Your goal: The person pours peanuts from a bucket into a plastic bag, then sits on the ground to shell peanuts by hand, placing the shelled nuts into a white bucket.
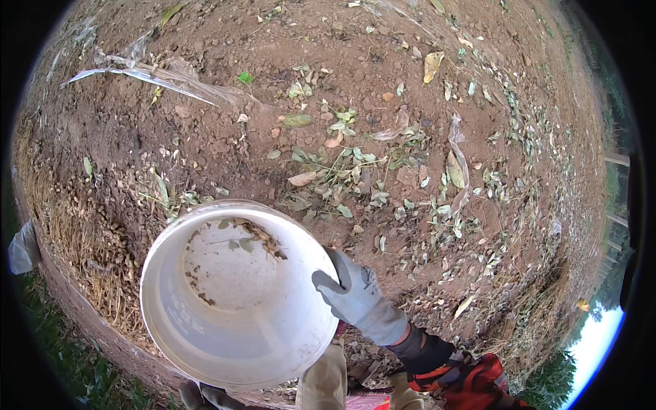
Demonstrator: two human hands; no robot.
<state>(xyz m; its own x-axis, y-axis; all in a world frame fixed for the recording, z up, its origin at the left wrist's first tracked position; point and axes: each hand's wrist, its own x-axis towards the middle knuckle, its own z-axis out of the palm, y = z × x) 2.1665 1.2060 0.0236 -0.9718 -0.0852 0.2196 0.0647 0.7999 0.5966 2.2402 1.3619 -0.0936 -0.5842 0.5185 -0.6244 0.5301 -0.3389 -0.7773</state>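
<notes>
A white plastic bucket (287, 328) is before me with its mouth facing up toward me. On its floor lie crumbs of soil, a few green leaves and some dry brown plant scraps. My right hand (353, 292), in a grey work glove, grips the bucket's right rim with the thumb inside the wall. Only the gloved fingers of my left hand (207, 397) show at the bottom edge, close by the bucket's lower rim. The rest of that hand is out of view, so its hold on the bucket cannot be made out.
Pulled peanut plants with pods (110, 230) lie along the left. Wilted leaves (338, 174) and torn clear plastic film (174, 77) litter the brown soil (328, 51). A plastic bag (24, 249) sits at the far left edge, above green grass (87, 353). Dry stalks (538, 302) lie at right.
</notes>
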